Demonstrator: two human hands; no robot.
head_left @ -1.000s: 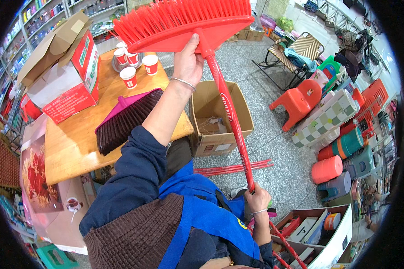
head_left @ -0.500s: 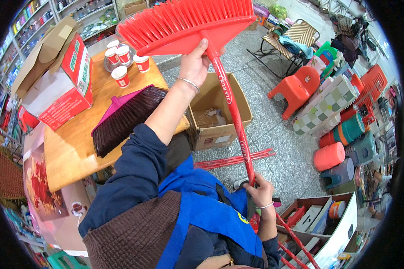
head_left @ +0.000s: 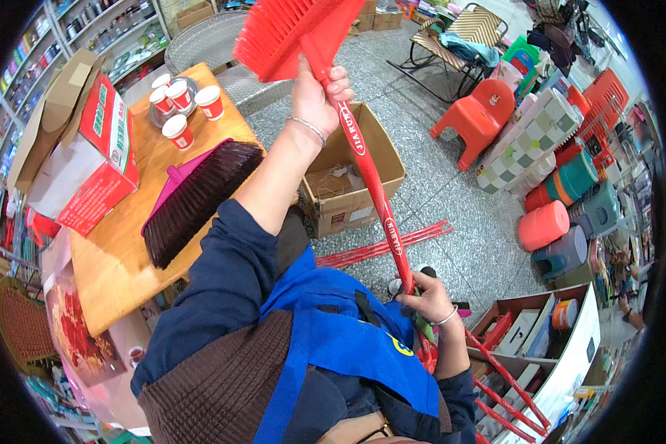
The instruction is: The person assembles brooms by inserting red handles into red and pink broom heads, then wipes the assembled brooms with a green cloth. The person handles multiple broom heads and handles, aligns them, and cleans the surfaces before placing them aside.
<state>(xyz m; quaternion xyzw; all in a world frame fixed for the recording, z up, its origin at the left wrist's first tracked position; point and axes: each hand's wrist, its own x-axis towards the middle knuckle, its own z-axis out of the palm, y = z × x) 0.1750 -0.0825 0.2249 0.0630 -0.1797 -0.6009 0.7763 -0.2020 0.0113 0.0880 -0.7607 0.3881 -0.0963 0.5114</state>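
Observation:
A red broom [head_left: 366,166] slants from upper left to lower right in front of me. Its red bristled head [head_left: 292,37] is up at the top edge, partly cut off. My left hand [head_left: 320,103] is closed around the handle just below that head. Lower down, my right hand [head_left: 428,296] grips the handle near its bottom end. On the wooden table to the left lies a purple broom head with dark bristles [head_left: 200,200], beside my left forearm. Several loose red handles [head_left: 385,244] rest on the floor beyond my apron.
An open cardboard box [head_left: 359,203] stands on the floor behind the broom. Paper cups [head_left: 177,132] and a red-and-white carton [head_left: 100,155] sit on the wooden table [head_left: 111,285]. Right are a red chair [head_left: 477,118], stacked stools [head_left: 544,228] and a drawer unit [head_left: 577,370] with red poles nearby.
The broom has turned about its handle, so its head now appears narrower and tilted. My left fingers have wrapped further round the handle. The view has shifted slightly.

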